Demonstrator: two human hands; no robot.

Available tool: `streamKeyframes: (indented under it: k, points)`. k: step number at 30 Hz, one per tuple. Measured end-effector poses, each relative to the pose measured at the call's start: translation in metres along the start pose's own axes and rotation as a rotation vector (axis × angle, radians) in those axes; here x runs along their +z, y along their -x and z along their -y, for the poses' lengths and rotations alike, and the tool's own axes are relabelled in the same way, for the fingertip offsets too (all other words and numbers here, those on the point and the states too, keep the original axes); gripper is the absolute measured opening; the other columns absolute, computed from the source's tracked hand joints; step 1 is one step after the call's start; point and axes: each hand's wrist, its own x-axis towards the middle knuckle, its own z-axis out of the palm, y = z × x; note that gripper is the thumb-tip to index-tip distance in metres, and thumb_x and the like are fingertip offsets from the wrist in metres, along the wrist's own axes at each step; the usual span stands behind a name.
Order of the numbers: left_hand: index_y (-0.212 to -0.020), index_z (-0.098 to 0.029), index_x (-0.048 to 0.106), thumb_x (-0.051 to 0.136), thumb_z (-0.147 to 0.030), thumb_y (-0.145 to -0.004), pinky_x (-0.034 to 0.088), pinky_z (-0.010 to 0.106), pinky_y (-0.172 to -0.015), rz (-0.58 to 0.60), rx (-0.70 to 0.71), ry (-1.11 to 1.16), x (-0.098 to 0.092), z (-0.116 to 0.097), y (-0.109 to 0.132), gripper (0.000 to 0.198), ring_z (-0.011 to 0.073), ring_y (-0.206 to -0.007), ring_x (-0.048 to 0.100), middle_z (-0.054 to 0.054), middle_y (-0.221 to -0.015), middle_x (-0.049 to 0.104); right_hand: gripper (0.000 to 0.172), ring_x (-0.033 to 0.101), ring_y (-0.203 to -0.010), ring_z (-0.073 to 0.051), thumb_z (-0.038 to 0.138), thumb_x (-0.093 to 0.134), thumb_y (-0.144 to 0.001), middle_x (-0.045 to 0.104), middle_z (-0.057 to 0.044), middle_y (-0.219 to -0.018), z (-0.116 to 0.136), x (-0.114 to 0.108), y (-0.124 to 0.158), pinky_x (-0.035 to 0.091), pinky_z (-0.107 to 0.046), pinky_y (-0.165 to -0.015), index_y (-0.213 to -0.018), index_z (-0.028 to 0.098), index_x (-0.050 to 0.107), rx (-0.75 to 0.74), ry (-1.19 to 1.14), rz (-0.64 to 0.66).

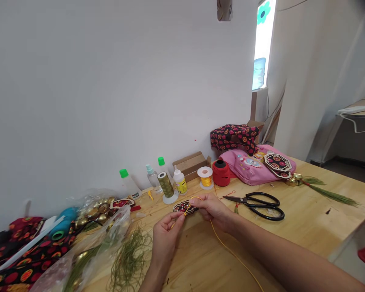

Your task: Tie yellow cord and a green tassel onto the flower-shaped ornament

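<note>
My left hand [168, 231] pinches a yellow cord [226, 246] near a small knot, thumb against the fingers. Just to its right, my right hand [211, 209] grips the same cord, which forms a short loop between the two hands. From there the cord's long end runs down past my right forearm. Behind my fingers lies a dark patterned ornament [181, 206] with a pale scalloped edge, partly hidden by the hands. Black-handled scissors [255, 202] rest on the table to the right of my right hand, blades pointing left.
Behind the hands stand a yellow cord spool [205, 178], red thread cone [221, 173], olive thread cone [166, 184] and glue bottle [180, 181]. Green fibres [130, 259] and a plastic bag [100, 239] lie left. A pink pouch [246, 166] and a tasselled ornament [278, 164] sit right.
</note>
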Motion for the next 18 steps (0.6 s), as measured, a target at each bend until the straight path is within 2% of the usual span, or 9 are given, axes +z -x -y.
streamKeyframes:
  k: [4,9,13,18]
  points:
    - [-0.065,-0.012,0.067,0.071,-0.034,-0.05,0.041,0.019,-0.046,-0.037,0.005,-0.034,0.0009,0.0,-0.0007,0.026,0.0112,-0.048,0.054,0.003,-0.057,0.067,0.032,0.01,-0.033,-0.002,0.037,0.064,-0.06,0.024,0.012,-0.034,0.0,0.0017,0.0004,0.002,-0.023,-0.037,-0.05,0.016,0.042,-0.006,0.031,0.016]
    - [-0.063,-0.012,0.068,0.071,-0.035,-0.051,0.041,0.019,-0.043,-0.047,0.01,-0.081,0.0007,0.0009,-0.0008,0.026,0.0126,-0.047,0.056,0.003,-0.053,0.066,0.034,0.011,-0.032,-0.002,0.038,0.065,-0.059,0.025,0.012,-0.032,-0.0035,0.0025,-0.0018,0.002,-0.023,-0.036,-0.048,0.017,0.04,0.001,0.035,0.01]
    - [-0.067,-0.013,0.068,0.071,-0.035,-0.05,0.045,0.02,-0.051,-0.052,0.003,-0.031,0.0006,-0.0003,-0.0017,0.028,0.0143,-0.055,0.059,0.004,-0.059,0.069,0.036,0.01,-0.032,-0.002,0.039,0.066,-0.056,0.023,0.013,-0.032,-0.0034,0.0016,-0.0034,0.001,-0.023,-0.036,-0.048,0.017,0.038,0.008,0.018,-0.017]
    - [-0.066,-0.013,0.068,0.071,-0.035,-0.049,0.045,0.02,-0.052,-0.057,-0.01,-0.069,0.0,-0.0025,-0.0014,0.028,0.0145,-0.054,0.06,0.004,-0.062,0.07,0.035,0.01,-0.032,-0.002,0.039,0.067,-0.056,0.023,0.013,-0.032,-0.0035,0.0022,-0.0037,0.002,-0.022,-0.036,-0.049,0.017,0.04,0.006,0.029,-0.032]
